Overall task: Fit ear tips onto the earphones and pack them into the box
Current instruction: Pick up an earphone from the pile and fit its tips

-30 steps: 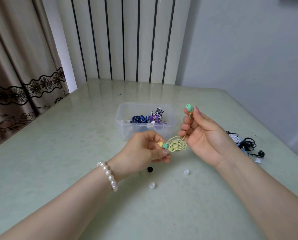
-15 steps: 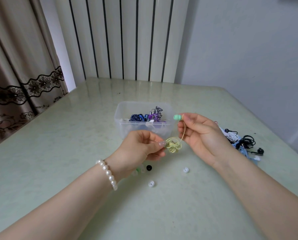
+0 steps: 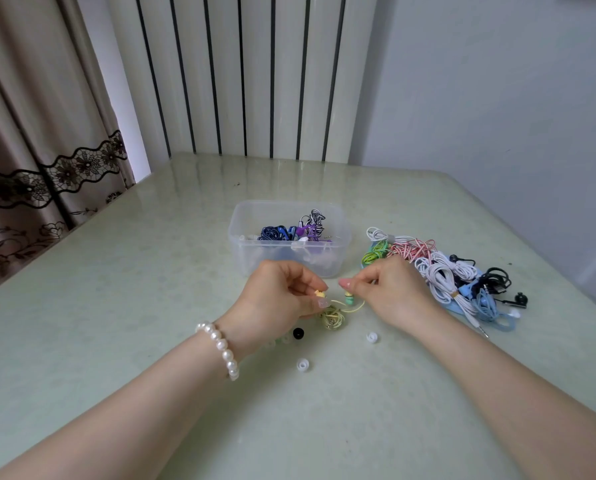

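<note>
- The left hand [image 3: 275, 292] is seen near the middle of the table [image 3: 116, 306], its thumb and forefinger pinching a small yellow earbud [image 3: 319, 293].
- The right hand [image 3: 390, 289] is held just right of it, its fingers curled and pinching the yellow cable above a green earbud [image 3: 349, 299], which hangs just below the fingertips.
- The two hands are kept apart by a narrow gap, bridged by the thin yellow cable.
- A coiled bundle of yellow cable [image 3: 332, 318] is seen at the left thumb; whether it rests on the table cannot be told.
- The clear plastic box [image 3: 255, 258] is set just beyond both hands, open at the top, with dark blue, purple and striped earphones [image 3: 296, 232] lying inside it.
- A heap of loose earphones [image 3: 441, 271], white, pink-striped, green, blue and black, is spread to the right of the box, reaching close to the right edge of the table.
- Loose ear tips are scattered near the wrists: a black ear tip [image 3: 298, 333], a white ear tip [image 3: 372, 337] and a second white ear tip [image 3: 302, 364], all lying apart from one another.
- A pearl bracelet [image 3: 220, 348] is worn on the left wrist.
- Broad bare surface is left on the left side of the table and along its far edge, by the curtain [image 3: 30, 133] and the striped panel [image 3: 241, 74].
</note>
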Motion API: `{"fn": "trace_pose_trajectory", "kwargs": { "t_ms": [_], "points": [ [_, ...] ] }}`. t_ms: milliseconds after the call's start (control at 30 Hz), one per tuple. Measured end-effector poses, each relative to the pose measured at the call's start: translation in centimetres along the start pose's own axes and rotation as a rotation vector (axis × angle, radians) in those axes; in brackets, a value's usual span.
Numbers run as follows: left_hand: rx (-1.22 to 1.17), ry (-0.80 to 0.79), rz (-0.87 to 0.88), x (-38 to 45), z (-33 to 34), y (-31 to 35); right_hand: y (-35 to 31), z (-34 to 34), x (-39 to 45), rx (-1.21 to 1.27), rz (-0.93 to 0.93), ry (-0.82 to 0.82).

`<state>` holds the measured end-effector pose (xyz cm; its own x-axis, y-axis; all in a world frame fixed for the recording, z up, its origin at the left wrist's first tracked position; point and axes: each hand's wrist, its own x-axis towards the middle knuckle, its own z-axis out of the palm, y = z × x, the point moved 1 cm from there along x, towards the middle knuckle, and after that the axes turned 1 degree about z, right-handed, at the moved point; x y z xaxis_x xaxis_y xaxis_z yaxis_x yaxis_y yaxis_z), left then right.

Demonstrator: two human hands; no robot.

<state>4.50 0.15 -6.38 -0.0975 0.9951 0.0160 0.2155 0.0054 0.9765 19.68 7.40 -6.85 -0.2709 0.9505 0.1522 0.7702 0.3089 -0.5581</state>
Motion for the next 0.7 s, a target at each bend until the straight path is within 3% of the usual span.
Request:
{"fn": "trace_pose_trajectory", "kwargs": {
  "t_ms": [67,167,267,400,533,600,700],
  "points": [
    [-0.02,0.009,-0.004,0.0,-0.1,0.0,0.0,0.1,0.1,0.001,-0.048,0.035],
    [-0.048,0.008,-0.006,0.0,-0.2,0.3,-0.7,-0.7,-0.1,0.34,-0.159,0.124],
    [-0.077,0.024,-0.017,0.0,-0.3,0.4,-2.0,-1.2,-0.9,0.598,-0.236,-0.04],
    [-0.262,0.008,-0.098,-0.1,-0.7,0.4,-2.5,-0.5,-1.8,0.608,-0.315,-0.206],
    [-0.38,-0.07,-0.142,0.0,-0.9,0.6,-2.3,-0.1,-1.5,0.638,-0.288,-0.123],
    [-0.268,-0.019,-0.099,0.4,-1.6,0.8,-2.1,-0.2,-1.2,0.679,-0.264,-0.103],
    [0.095,0.134,0.009,1.1,-3.8,1.1,-1.9,-0.9,-0.9,0.719,-0.216,-0.067]
  ]
}}
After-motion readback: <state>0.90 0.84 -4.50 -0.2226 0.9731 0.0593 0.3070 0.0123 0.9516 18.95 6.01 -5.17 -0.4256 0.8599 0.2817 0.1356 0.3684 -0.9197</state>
